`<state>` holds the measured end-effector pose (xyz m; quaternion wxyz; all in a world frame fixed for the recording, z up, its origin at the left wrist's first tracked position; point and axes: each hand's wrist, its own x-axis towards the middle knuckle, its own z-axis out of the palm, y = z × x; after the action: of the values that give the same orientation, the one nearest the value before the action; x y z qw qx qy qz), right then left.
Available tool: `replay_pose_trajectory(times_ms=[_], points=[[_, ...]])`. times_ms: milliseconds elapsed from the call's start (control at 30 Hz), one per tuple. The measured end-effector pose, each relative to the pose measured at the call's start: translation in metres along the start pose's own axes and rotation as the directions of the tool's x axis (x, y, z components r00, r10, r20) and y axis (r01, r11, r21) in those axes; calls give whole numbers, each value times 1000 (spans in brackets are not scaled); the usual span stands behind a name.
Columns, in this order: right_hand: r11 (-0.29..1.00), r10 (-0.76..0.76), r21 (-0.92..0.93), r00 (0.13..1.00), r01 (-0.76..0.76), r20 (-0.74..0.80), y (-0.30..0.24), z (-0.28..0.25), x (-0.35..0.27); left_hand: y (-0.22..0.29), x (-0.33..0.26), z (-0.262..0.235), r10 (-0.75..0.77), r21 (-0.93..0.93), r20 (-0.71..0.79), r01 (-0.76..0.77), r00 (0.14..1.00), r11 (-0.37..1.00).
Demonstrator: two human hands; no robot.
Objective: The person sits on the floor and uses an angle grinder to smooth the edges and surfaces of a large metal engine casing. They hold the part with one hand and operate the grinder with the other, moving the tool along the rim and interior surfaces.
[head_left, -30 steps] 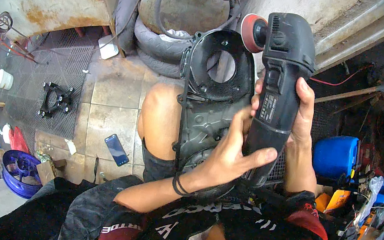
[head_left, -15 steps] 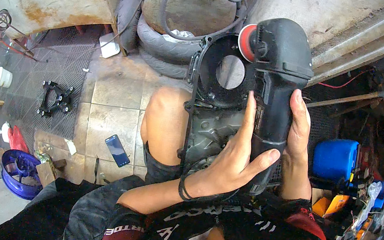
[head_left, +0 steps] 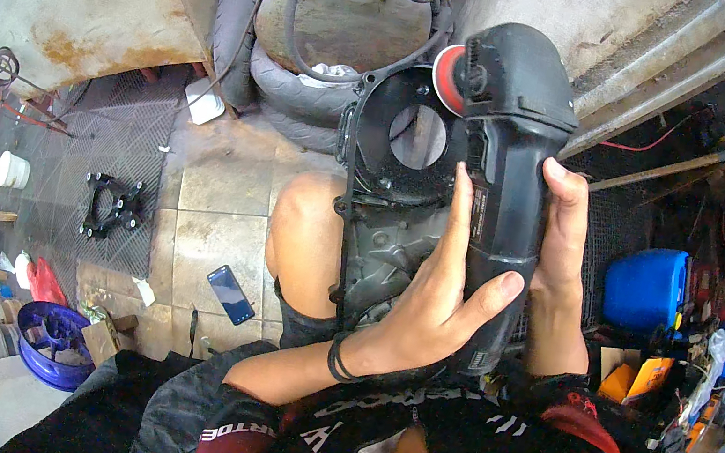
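Note:
A black angle grinder (head_left: 507, 183) with a red sanding disc (head_left: 449, 77) stands upright in front of me. My left hand (head_left: 440, 305) wraps its lower body from the left, fingers spread along it. My right hand (head_left: 563, 249) grips the same body from the right. Behind the tool, a dark grey engine cover (head_left: 390, 202) with a round hole leans on my bare knee (head_left: 309, 237). The red disc rests near the cover's upper rim.
A phone (head_left: 230, 294) lies on the tiled floor beside my knee. Further left are a black metal bracket (head_left: 112, 206), a white tub (head_left: 13, 169) and a blue wheel rim (head_left: 52, 341). A blue jerrycan (head_left: 647, 286) and cluttered parts fill the right. A rusty tank and hoses stand ahead.
The grinder and cover have shifted slightly right and lower in view. My left hand has slid up along the grinder's body; both hands keep their hold.

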<state>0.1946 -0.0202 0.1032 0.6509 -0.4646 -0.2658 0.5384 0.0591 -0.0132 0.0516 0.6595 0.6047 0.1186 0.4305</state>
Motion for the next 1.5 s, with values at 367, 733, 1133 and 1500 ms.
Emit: replay_pose_trajectory(times_ms=[367, 733, 1133, 1500], points=[[998, -26, -53, 1000, 26, 13, 2, -1, -2, 3, 0, 5, 12, -122, -49, -17, 999, 992], [999, -22, -36, 1000, 23, 20, 2, 4, 0, 5, 1, 3, 17, -127, -61, -24, 998, 992], [997, -40, -68, 999, 40, -1, -2, 16, -2, 6, 2, 4, 0, -244, -73, -18, 997, 970], [997, 6, -75, 1000, -4, 21, -5, 15, -4, 6, 0, 8, 9, -211, -88, -27, 996, 977]])
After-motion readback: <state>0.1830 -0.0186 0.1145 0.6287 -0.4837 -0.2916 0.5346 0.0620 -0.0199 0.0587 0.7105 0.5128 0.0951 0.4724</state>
